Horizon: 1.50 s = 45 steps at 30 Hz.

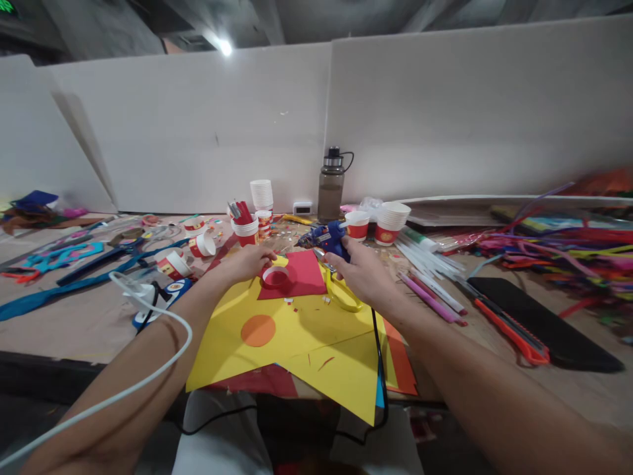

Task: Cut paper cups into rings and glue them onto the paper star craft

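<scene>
My left hand point(252, 262) is closed at the upper left of a red paper sheet point(309, 274), beside a ring cut from a paper cup point(275, 278); what its fingers hold, if anything, is hidden. My right hand point(360, 267) is closed around the blue glue gun point(332, 239), whose nozzle points left over the top of the red sheet. Yellow-handled scissors point(343, 294) lie under and beside my right hand. Yellow paper point(297, 324) spreads beneath the red sheet, with an orange paper circle point(258, 330) on its left part.
Paper cups point(393, 221) and a water bottle point(331, 188) stand at the back. White and pink glue sticks point(430, 297), a red cutter point(514, 333) and a black phone-like slab point(539, 323) lie right. Tipped cups point(173, 265), a white cable point(185, 323) and turquoise scissors point(74, 255) are left.
</scene>
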### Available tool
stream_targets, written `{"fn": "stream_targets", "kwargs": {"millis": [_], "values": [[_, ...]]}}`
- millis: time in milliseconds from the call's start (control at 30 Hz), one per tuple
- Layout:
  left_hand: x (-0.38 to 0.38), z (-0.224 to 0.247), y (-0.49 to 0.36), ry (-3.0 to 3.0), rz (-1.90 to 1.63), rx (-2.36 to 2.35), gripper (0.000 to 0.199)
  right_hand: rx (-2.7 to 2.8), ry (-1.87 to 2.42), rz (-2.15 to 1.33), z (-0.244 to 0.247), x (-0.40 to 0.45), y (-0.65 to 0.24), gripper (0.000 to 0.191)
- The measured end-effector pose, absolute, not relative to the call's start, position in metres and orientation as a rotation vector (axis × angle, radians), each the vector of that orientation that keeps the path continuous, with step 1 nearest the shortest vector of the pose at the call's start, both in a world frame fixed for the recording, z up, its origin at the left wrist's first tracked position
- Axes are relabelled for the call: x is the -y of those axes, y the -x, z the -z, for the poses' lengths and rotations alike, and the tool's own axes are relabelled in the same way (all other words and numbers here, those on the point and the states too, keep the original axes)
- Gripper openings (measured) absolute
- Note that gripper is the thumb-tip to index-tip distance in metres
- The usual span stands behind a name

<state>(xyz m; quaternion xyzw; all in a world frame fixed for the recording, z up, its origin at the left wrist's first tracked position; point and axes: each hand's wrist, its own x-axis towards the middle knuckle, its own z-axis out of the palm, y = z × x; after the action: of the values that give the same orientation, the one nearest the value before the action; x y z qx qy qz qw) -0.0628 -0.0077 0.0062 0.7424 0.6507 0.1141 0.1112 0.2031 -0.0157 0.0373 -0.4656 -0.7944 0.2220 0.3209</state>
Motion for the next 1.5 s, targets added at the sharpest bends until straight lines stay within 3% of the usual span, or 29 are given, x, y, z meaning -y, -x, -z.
{"fn": "stream_targets", "kwargs": {"millis": [1500], "values": [[0.0049, -0.0028, 0.0706, -2.122, -0.355, -1.848, 0.029, 2.106, 1.224, -0.542, -0.0328, 0.015, -0.2014, 0.017]]}}
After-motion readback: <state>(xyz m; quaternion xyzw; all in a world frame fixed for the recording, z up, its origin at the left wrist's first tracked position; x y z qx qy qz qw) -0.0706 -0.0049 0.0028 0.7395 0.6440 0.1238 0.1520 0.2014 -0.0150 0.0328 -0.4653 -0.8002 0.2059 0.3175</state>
